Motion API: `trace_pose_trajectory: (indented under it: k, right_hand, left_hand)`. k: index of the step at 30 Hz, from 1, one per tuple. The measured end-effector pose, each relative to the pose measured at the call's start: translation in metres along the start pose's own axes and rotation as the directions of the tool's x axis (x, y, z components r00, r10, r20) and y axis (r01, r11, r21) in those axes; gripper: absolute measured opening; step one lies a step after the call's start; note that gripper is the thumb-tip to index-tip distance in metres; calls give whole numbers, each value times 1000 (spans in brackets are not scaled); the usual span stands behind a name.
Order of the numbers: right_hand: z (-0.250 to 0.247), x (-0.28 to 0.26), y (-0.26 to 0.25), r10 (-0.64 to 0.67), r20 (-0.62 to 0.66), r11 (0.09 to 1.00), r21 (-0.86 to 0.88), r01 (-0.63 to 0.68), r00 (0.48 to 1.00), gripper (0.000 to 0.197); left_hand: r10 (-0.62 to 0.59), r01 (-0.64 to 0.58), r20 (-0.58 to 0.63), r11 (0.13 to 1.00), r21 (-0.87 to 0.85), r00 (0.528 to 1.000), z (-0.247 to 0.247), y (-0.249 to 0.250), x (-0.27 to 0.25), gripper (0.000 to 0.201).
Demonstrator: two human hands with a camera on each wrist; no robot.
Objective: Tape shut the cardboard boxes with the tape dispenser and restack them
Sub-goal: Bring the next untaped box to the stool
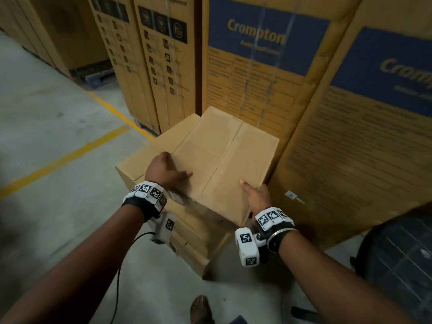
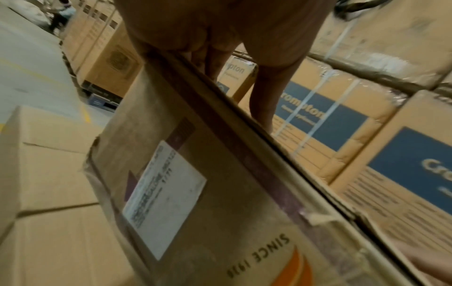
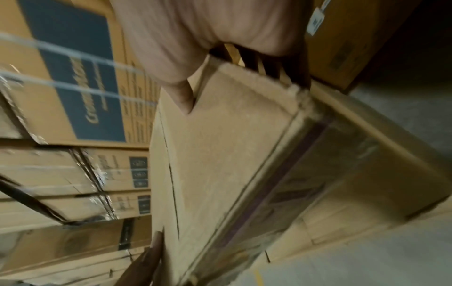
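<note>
Cardboard box (image 1: 219, 160) sits between left hand (image 1: 163, 170) and right hand (image 1: 256, 195), both gripping it.

Both arms extend forward. Left hand (image 1: 164, 170): thumb laid flat, fingers wrapped over an edge. Right hand (image 1: 256, 195): thumb forward, fingers curled under.

Matt brown cardboard box (image 1: 224, 160) with worn, scuffed edges; glossy plastic wrap on stacked cartons (image 1: 257, 66); rough concrete floor (image 1: 46, 136).

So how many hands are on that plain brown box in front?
2. The left hand holds the cardboard box at its left edge, thumb lying on top. The right hand holds the right edge, thumb on top, fingers down the side.
</note>
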State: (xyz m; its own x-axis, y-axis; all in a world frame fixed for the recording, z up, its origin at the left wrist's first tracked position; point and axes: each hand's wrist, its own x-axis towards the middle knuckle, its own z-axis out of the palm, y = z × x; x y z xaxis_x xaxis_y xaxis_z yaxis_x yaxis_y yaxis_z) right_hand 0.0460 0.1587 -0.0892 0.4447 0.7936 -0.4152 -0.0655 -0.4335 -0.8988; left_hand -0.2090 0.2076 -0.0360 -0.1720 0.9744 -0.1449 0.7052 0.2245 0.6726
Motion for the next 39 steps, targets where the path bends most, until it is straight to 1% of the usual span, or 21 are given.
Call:
trace_pose_trajectory:
  k: [1,2,4,5,8,11,14,16,19,23,24,27,28,30,32,33,34,35,36,37,39]
  right_hand:
    - [-18,-5,2,9,-9,1000,-1,-9,1000,63]
    - [-37,-11,6,14,-23,1000,8,-14,1000,58]
    - [-80,-24,14,17,-48,999,45,-15,999,43]
    - [-103,-31,18,14,-66,998,62,-10,998,38]
    - [-175,-57,31,28,-106,997,74,-21,994,17]
    - [-254,-79,47,30,-188,997,73,-16,982,12]
    - [-331,-102,68,39,-265,999,46,-27,963,32]
    - [-379,-115,85,52,-305,999,28,-46,951,33]
    - [-444,-136,106,90,-425,994,98,-53,901,40]
    - [-517,-162,127,120,-523,992,94,-84,844,57]
    - [-533,-168,130,125,-538,992,94,-88,834,57]
    - [-574,-181,143,153,-573,988,103,-114,805,42]
    - [-588,-181,149,158,-587,987,108,-116,794,44]
    - [-614,-180,158,173,-621,985,132,-115,764,48]
    - [-642,-171,175,184,-648,983,137,-125,739,42]
    - [-655,-167,181,187,-658,982,129,-136,729,45]
    - [-670,-160,192,202,-667,979,126,-158,717,53]
    - [-685,-153,202,212,-675,976,114,-185,707,63]
    - [-695,-153,203,221,-678,972,97,-213,701,67]
    - [-704,-153,204,235,-677,966,84,-244,698,64]
    - [-718,-157,197,261,-692,952,69,-299,673,47]
  left_hand:
    - [9,-9,8,1000,-12,1000,7,9,-15,93]
    - [14,-14,17,999,-32,1000,15,16,-29,93]
    - [32,-30,41,998,-63,999,33,32,-62,90]
    - [50,-46,58,996,-71,997,43,40,-79,87]
    - [93,-81,121,991,-104,988,78,67,-133,79]
    - [152,-135,190,986,-99,970,115,99,-190,75]
    - [220,-196,271,974,-112,937,155,128,-241,71]
    - [258,-227,322,965,-131,911,183,146,-272,63]
    - [301,-260,404,953,-154,864,225,174,-312,48]
    - [348,-317,492,937,-149,798,280,206,-348,48]
    - [356,-327,513,933,-149,781,292,213,-355,47]
    - [364,-356,590,925,-136,721,329,238,-373,43]
    - [359,-358,614,925,-131,703,341,247,-379,42]
    - [342,-346,645,930,-125,684,369,264,-385,41]
    - [328,-332,673,934,-129,663,399,279,-389,44]
    - [316,-320,689,939,-128,652,414,286,-390,49]
    - [304,-313,706,942,-122,640,429,293,-392,56]
    - [297,-313,722,943,-116,625,445,299,-394,66]
    - [286,-315,742,943,-106,607,456,307,-399,75]
    - [272,-313,760,945,-94,591,466,314,-405,78]
    - [256,-308,785,947,-88,564,485,325,-416,70]
